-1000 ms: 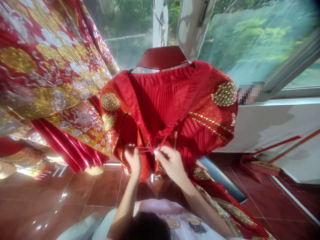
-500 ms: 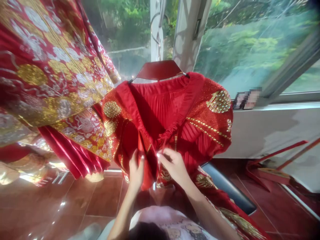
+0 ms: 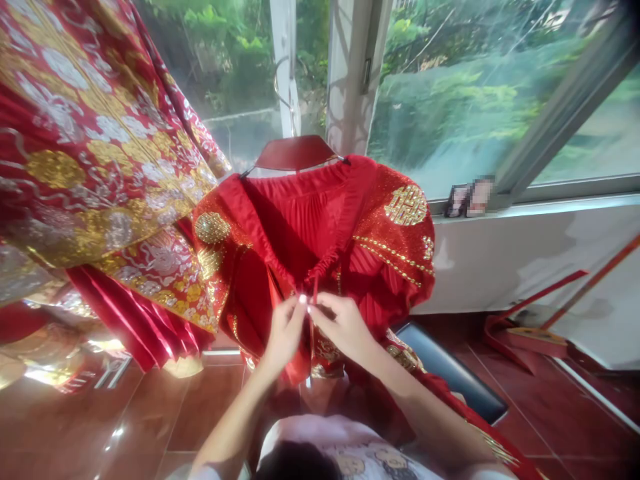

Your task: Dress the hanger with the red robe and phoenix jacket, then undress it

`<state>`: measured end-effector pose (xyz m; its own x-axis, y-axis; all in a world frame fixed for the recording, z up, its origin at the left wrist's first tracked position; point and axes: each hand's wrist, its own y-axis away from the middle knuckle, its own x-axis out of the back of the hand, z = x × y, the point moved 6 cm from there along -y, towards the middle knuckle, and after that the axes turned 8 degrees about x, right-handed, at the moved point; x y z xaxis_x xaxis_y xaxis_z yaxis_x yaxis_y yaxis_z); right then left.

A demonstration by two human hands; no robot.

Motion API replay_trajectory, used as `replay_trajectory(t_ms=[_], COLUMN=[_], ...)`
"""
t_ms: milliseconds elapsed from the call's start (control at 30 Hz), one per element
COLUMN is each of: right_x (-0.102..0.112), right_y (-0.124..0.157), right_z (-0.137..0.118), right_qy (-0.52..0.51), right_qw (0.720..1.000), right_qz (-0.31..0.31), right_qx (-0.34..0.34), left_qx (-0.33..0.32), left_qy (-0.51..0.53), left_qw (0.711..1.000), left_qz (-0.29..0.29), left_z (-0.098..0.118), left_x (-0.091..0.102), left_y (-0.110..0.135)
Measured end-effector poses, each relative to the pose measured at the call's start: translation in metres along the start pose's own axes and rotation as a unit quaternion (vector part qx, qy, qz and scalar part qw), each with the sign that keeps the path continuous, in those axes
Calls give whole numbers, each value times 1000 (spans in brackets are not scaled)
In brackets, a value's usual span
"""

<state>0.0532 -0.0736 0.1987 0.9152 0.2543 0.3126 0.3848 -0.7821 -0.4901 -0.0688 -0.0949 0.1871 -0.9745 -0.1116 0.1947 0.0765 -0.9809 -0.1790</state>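
Hands meet at the cord

The left hand [image 3: 287,331] has moved in beside the right hand [image 3: 346,325], which pinches the red cord [image 3: 315,288]; blur hides whether the left grips it too. The red garment [image 3: 307,223] hangs just beyond both hands, now worked two-handed.

The red cord [image 3: 315,287] is partly hidden by fingers [image 3: 327,327].

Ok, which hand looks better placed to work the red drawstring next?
Probably the right hand: the red drawstring runs down to its fingers, which appear to pinch it. The left hand is close too, fingertips beside the right's, but whether it holds any cord is unclear.
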Motion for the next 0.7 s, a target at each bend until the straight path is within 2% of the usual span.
replay_trajectory(t_ms=[67, 133, 233, 300, 367, 433, 467, 500, 567, 633, 700], right_x=[16, 40, 81, 111, 145, 172, 179, 180, 170, 149, 125], right_y=[-6, -15, -32, -41, -50, -58, -61, -65, -71, -75, -75], right_z=[-13, -34, -68, -77, -69, -50, -39, -30, -22, -26, -40], right_qy=[39, 77, 122, 135, 150, 181, 205, 237, 329, 439, 530], right_qw=[999, 995, 984, 979, 976, 966, 959, 951, 925, 878, 821], right_qz=[-7, -8, -25, -19, 37, 108, 131, 140, 132, 108, 100], right_qx=[20, 57, 124, 150, 156, 149, 145, 141, 139, 157, 189], left_qx=[-37, -97, -201, -267, -310, -316, -303, -279, -246, -250, -307], left_qy=[-46, -106, -206, -256, -280, -302, -325, -356, -417, -457, -482], left_qw=[998, 988, 951, 913, 870, 832, 816, 801, 761, 712, 668], left_qz=[21, 61, 111, 171, 261, 342, 369, 392, 432, 471, 478], left_z=[18, 49, 107, 137, 151, 149, 144, 137, 125, 116, 109], left_x=[17, 42, 82, 111, 144, 169, 177, 179, 171, 148, 111], left_y=[-8, -11, -8, -6, -6, -13, -19, -25, -34, -35, -33])
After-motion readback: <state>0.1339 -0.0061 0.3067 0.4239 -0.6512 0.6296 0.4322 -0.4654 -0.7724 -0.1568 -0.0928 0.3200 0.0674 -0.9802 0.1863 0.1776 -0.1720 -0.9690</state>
